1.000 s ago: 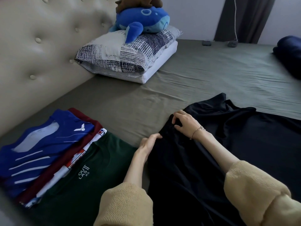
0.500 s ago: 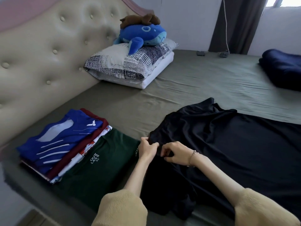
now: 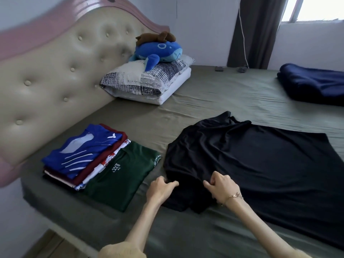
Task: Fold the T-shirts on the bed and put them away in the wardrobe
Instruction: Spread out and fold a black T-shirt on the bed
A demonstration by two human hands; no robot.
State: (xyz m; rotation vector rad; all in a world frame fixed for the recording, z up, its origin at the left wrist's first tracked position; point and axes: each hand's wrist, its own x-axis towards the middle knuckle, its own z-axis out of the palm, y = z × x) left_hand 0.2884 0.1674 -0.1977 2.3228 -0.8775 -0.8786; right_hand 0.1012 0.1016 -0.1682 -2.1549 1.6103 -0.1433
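Bedding in olive covers the bed point(image 3: 214, 94), where the black T-shirt point(image 3: 251, 164) lies spread on the near right, likely for folding. Left of it sits a folded stack point(image 3: 83, 157) beside a green T-shirt point(image 3: 119, 175). Left hand point(image 3: 161, 189) and right hand point(image 3: 222, 187) each pinch its near-left edge.

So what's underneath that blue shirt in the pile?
Under the blue sports shirt lie a maroon shirt, then a white printed one; only their edges show. A dark layer at the bottom is unclear.
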